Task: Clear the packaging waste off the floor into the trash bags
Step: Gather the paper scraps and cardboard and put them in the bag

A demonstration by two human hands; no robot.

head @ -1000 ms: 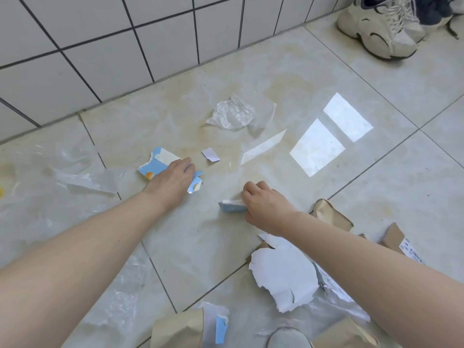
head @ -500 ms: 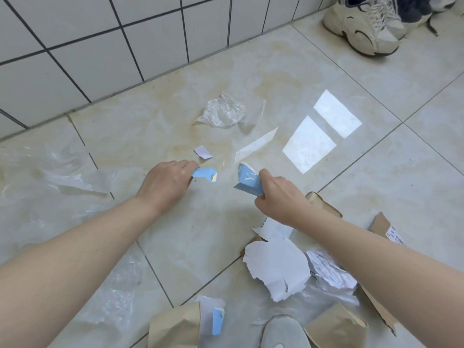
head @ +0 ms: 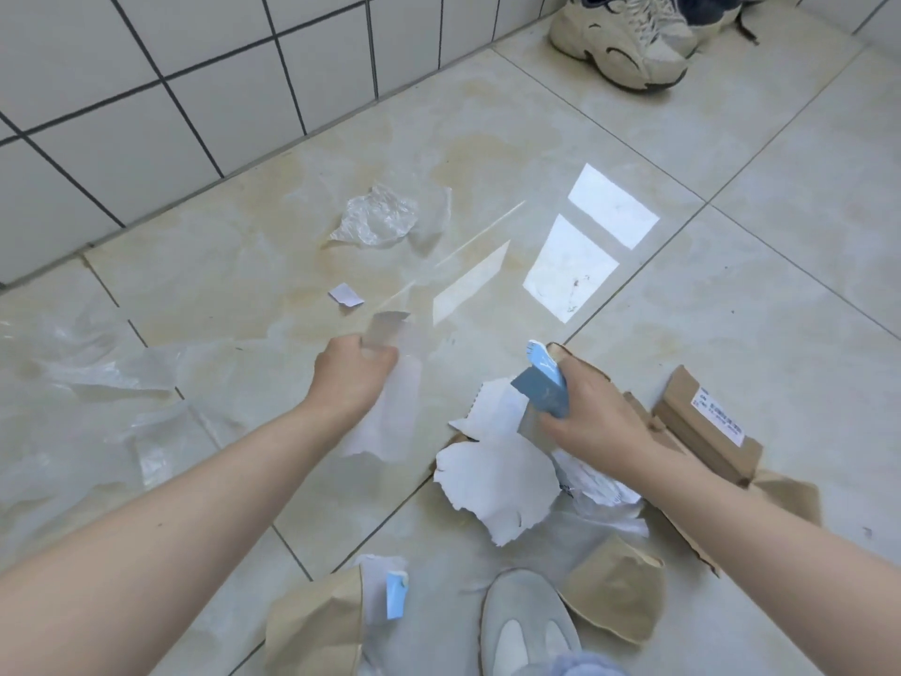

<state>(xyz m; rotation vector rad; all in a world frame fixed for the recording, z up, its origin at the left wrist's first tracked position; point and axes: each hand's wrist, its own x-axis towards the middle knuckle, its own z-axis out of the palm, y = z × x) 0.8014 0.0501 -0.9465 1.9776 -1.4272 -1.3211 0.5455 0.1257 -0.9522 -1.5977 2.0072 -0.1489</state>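
Step in hand: gathering, I'd say. Both hands are down at the floor collecting scraps, and no trash bag shows anywhere in the frame.

Right hand (head: pixel 592 417): right of centre, fingers curled round a blue card scrap (head: pixel 541 383) that sticks up out of the fist, lifted above the litter.

Left hand (head: pixel 353 373): at centre, fingers curled in. A blurred pale scrap (head: pixel 387 329) sits at the fingertips; it looks held, though the smear makes that hard to swear to.

Nearest waste to the right hand: torn white paper (head: pixel 492 485) just below the wrist, with torn brown cardboard (head: pixel 702 431) under and behind the forearm.

Nearest waste to the left hand: a small white paper bit (head: pixel 346 295) just above the knuckles, not touched.

Further off: crumpled clear plastic (head: pixel 378 217) in the upper middle, well apart from both hands; a flat clear film (head: pixel 97 368) along the left edge.

Bottom of frame: a brown paper piece (head: pixel 317 626) carrying a small blue scrap (head: pixel 396 595), beside a grey shoe (head: pixel 529 626).

Next move calls for: either carrying the held scraps off to a bag out of view, or reaching for more first. The white bit is closest to the left hand; thin film lying flat will likely need a fingernail under an edge.

Not part of the job: beige sneakers (head: pixel 629 36) in the upper right.
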